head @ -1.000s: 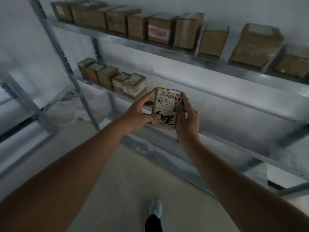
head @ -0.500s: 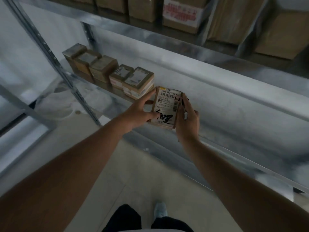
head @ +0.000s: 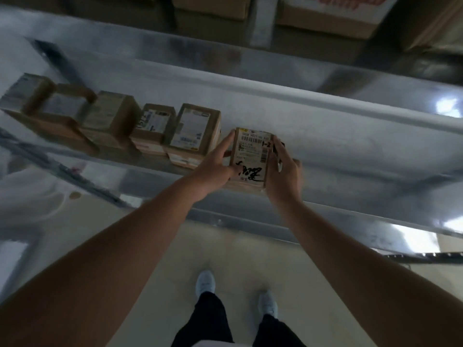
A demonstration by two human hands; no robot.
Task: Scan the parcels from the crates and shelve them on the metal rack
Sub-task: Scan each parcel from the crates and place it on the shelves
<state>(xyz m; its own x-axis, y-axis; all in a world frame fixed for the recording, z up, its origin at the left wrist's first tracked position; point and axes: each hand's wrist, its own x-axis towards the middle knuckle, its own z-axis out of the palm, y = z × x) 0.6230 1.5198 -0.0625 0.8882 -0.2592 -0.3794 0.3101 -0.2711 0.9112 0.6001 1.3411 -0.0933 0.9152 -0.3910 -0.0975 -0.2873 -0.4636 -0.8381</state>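
Nearest the camera are the person's dark trousers and pale shoes (head: 206,282) on the light floor (head: 140,246), with both bare forearms reaching forward to the rack.

The left hand (head: 215,166) holds the parcel (head: 250,156) on its left side: the fingers lie straight along that edge and the thumb curls over the lower part of the label. The right hand (head: 281,176) holds the right side, its fingers curled round the far edge; something small and dark shows at those fingertips, too blurred to identify. Between them the parcel sits label up over the front part of the middle shelf (head: 350,156). Whether its base already rests on the metal cannot be told.

Just beside it, to the left, five shelved boxes (head: 193,131) stand in a row on that shelf, the two nearest with labels up and the far ones blurred. The held parcel lines up as the next in the row, close to the nearest box but apart from it.

Above and behind, the upper shelf (head: 225,46) carries more boxes, cut off by the frame.

Judged from this, shelving is well under way. This parcel is at its final step: set down, perhaps nudged against its neighbour, then released. No crates or scanner are in view, so how many parcels remain cannot be told.
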